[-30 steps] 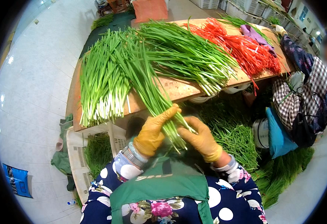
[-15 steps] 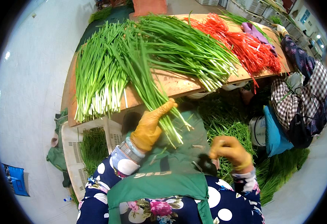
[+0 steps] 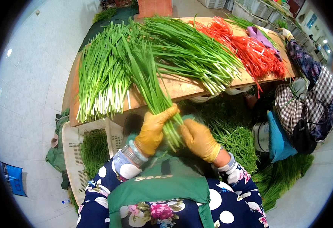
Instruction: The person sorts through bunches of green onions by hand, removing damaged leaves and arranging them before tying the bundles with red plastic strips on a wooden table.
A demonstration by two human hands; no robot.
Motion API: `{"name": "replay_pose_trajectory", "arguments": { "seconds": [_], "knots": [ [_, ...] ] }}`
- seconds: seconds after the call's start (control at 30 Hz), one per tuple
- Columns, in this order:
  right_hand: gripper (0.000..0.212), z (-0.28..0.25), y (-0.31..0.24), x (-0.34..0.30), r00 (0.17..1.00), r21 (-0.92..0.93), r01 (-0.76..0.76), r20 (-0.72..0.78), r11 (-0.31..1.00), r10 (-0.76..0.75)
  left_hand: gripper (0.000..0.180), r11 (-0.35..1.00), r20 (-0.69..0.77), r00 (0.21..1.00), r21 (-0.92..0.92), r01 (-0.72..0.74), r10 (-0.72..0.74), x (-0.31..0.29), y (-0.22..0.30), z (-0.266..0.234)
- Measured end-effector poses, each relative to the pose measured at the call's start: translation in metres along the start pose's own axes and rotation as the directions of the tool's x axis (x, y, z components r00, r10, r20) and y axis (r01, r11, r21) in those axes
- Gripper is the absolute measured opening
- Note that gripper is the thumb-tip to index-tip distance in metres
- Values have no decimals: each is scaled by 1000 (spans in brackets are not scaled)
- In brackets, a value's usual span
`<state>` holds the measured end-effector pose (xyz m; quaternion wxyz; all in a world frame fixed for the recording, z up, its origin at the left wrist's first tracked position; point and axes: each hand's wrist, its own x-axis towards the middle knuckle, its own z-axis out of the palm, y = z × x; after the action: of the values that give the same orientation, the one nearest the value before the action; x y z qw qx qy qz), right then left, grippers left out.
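My left hand (image 3: 155,127), in a yellow glove, is closed round a bunch of garlic chives (image 3: 147,76). Their pale cut ends point down toward me, and the leaves stretch back over the table edge. My right hand (image 3: 201,140), gloved alike, is beside those pale ends with its fingers curled in. Its fingertips are slightly blurred, so I cannot make out what they pinch. On the wooden table (image 3: 178,81), a heap of garlic chives (image 3: 102,76) lies at the left and another heap (image 3: 193,53) at the middle.
Red plastic ties (image 3: 254,53) and a purple cloth (image 3: 261,37) lie on the table's right. A white crate (image 3: 73,152) stands below at the left. Loose greens (image 3: 235,144) cover the floor at the right. Another person (image 3: 311,87) sits at the right, by a white bucket (image 3: 262,135).
My right hand has moved left and up from beside my lap to the pale ends of the bunch. My left hand still grips the garlic chives in nearly the same place.
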<state>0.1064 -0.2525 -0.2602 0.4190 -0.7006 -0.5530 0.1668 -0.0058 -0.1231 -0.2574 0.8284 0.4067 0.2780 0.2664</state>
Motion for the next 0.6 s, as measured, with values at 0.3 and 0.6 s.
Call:
{"name": "replay_pose_trajectory", "arguments": {
  "seconds": [0.3,0.6],
  "knots": [
    [22,-55,22,-90,970,51,-169,187,984,157,25,999,104,994,42,-35,31,4,-9,-20],
    [26,-76,74,-84,941,-664,-306,-101,682,324,44,937,291,931,-201,286,-222,0,12,-23]
  ]
}}
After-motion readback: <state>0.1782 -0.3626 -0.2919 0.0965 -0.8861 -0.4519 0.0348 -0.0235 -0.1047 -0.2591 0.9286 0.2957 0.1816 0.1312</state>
